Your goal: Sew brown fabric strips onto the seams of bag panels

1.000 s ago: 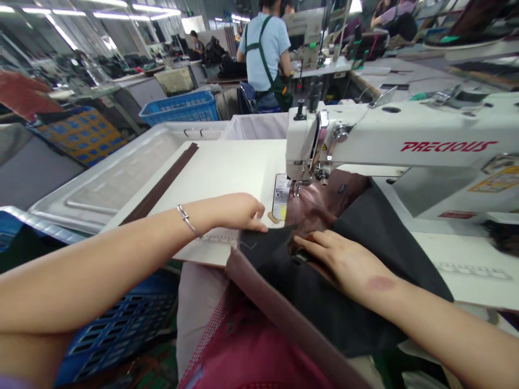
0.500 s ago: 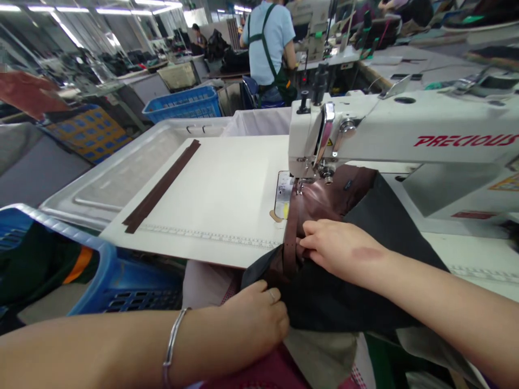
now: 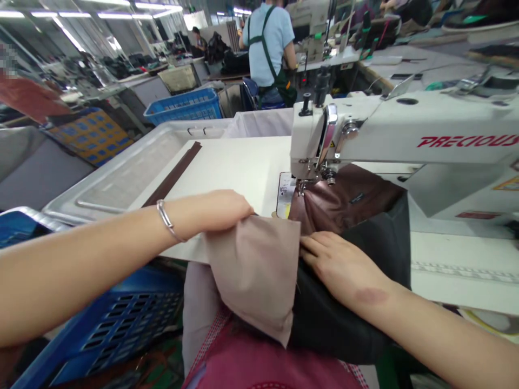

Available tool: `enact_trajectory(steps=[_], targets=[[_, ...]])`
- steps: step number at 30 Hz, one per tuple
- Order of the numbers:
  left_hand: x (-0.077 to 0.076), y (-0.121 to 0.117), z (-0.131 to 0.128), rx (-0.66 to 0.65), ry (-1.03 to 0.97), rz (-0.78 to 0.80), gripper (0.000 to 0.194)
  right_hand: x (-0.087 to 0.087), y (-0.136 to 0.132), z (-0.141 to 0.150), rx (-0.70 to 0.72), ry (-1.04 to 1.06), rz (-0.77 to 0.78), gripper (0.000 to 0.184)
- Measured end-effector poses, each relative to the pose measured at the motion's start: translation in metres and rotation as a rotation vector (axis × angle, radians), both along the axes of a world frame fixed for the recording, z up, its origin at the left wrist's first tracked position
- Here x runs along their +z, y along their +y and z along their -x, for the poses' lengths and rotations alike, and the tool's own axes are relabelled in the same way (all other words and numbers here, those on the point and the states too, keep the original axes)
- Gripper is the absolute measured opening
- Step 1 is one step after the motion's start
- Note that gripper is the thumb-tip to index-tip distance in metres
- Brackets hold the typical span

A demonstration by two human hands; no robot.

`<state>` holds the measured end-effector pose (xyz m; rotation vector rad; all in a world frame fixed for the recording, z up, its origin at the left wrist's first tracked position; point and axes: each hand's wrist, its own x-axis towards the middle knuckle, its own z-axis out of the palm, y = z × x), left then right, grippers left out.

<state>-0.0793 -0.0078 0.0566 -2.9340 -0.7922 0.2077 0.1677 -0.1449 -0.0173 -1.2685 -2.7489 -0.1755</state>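
My left hand (image 3: 229, 209) is closed over the upper edge of a beige fabric flap (image 3: 259, 265), which hangs over the table's front edge. My right hand (image 3: 338, 259) lies palm down, fingers bent together at the work; its fingertips are partly hidden beside the flap. Under that hand spreads black fabric (image 3: 340, 329), joined to shiny dark brown leather (image 3: 357, 200). The leather runs, creased, beneath the presser foot (image 3: 300, 187) of a white sewing machine (image 3: 381, 127).
A dark brown strip (image 3: 174, 173) lies on the white table (image 3: 239, 167). Beyond it stands a clear plastic tub (image 3: 109, 173). A blue basket (image 3: 133, 319) is below at left, another blue basket (image 3: 184, 107) farther back. A person (image 3: 270, 48) sits at a machine ahead.
My left hand has risen from the lap to the table, lifting the fabric so its beige side shows. It now covers the brown strip under my right hand, which has shifted slightly downward.
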Motion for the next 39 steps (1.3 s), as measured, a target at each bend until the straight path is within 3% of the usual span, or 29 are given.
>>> enact_trajectory(steps=[2,5,8,13,16,20,23,27,36,39], targets=[[-0.021,-0.005,-0.007,0.122,-0.011,-0.033,0.018,-0.008,-0.006,-0.002,0.006,0.066,-0.007,0.024],[-0.034,-0.029,-0.025,0.199,-0.233,-0.076,0.021,-0.017,-0.012,-0.003,-0.019,0.124,0.016,0.025],[-0.04,-0.051,-0.041,0.061,-0.438,0.112,0.022,-0.02,-0.014,-0.002,-0.065,0.146,0.056,0.029],[-0.067,-0.054,-0.042,-0.053,-0.449,0.327,0.057,-0.018,-0.01,0.002,-0.157,0.202,0.112,0.054],[-0.078,-0.048,-0.039,-0.099,-0.44,0.31,0.045,-0.018,-0.008,0.001,-0.164,0.266,0.137,0.047],[-0.081,-0.047,-0.042,-0.117,-0.524,0.29,0.03,-0.018,-0.008,-0.008,-0.063,0.368,0.116,0.024],[-0.079,-0.048,-0.049,0.047,-0.678,0.429,0.032,-0.016,-0.008,-0.017,0.011,0.357,0.085,0.023],[-0.076,-0.047,-0.057,0.213,-0.665,0.481,0.049,-0.012,-0.006,-0.025,0.037,0.335,0.088,0.022],[-0.078,-0.047,-0.058,0.187,-0.59,0.485,0.048,-0.012,-0.005,-0.025,0.032,0.326,0.125,0.019],[-0.079,-0.047,-0.057,0.113,-0.6,0.507,0.041,-0.011,-0.005,-0.024,0.038,0.335,0.118,0.019]])
